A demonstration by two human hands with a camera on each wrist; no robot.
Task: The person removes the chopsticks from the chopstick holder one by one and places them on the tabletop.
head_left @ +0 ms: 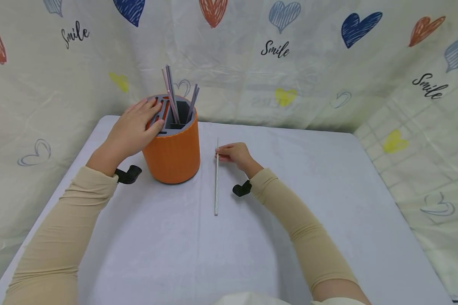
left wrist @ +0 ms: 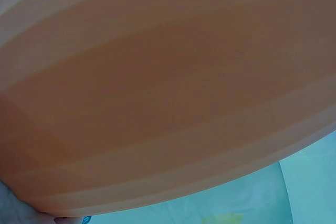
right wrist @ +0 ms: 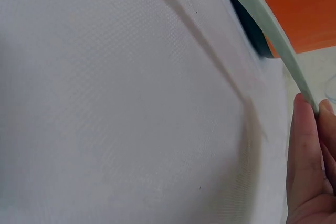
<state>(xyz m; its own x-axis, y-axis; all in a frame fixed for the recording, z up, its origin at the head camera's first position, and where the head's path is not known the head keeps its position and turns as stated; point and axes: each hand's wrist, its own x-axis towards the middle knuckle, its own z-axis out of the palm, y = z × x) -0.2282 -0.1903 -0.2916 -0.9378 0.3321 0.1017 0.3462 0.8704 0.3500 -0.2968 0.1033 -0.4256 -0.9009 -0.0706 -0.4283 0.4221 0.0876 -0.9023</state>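
we count one orange container (head_left: 172,159) near the far left corner of the table (head_left: 328,203), with two clusters of thin sticks (head_left: 171,90) standing in it, too overlapped to number. our one left hand (head_left: 137,125) rests on its top, fingers extended, thumb apart. our right hand (head_left: 233,153) pinches one pale stick (head_left: 216,186) beside the container, nearer the table's far edge.

Over the head feed I watched a flat, pale surface (head_left: 351,237) that looked narrower toward its far edge. A round orange container (head_left: 175,156) stood upright directly on it, toward the far left. My right-wrist feed showed a fine woven texture on the surface, with a slim shadow (right wrist: 194,30) slanting across it.
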